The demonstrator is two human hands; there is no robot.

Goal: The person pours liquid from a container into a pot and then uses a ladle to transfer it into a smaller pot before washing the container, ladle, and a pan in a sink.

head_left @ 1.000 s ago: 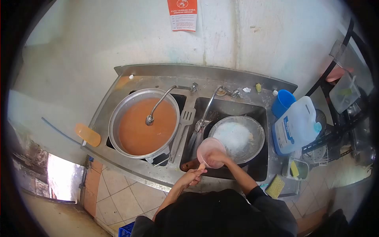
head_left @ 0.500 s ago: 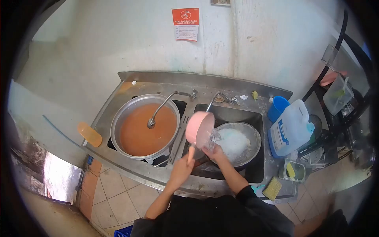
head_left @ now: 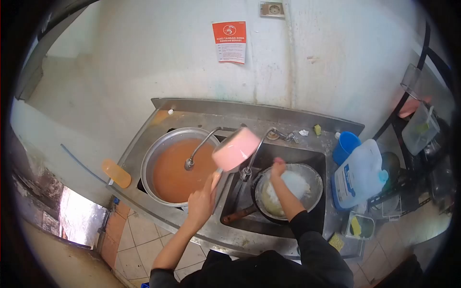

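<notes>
My left hand (head_left: 200, 204) grips the handle of a pink saucepan (head_left: 235, 150), raised and tilted between the two sinks. My right hand (head_left: 278, 168) is over the far left rim of a metal bowl (head_left: 314, 178) in the right sink. Its fingers are small and blurred, so I cannot make out whether they hold anything. White suds (head_left: 293, 185) float in cloudy liquid in that bowl. Beneath the bowl lies a dark pan with a wooden handle (head_left: 239, 214) pointing left.
A large pot (head_left: 148, 170) of orange-brown liquid fills the left sink under a curved tap (head_left: 189, 164). Another tap (head_left: 246, 174) hangs over the right sink. To the right stand a blue cup (head_left: 346, 148), a jug (head_left: 357, 175) and a sponge container (head_left: 360, 225). An orange bottle (head_left: 116, 174) lies at left.
My left hand has lifted the saucepan up and left, away from the bowl. My right hand has left the saucepan, moving to the bowl's far side. Water no longer shows at the saucepan's rim.
</notes>
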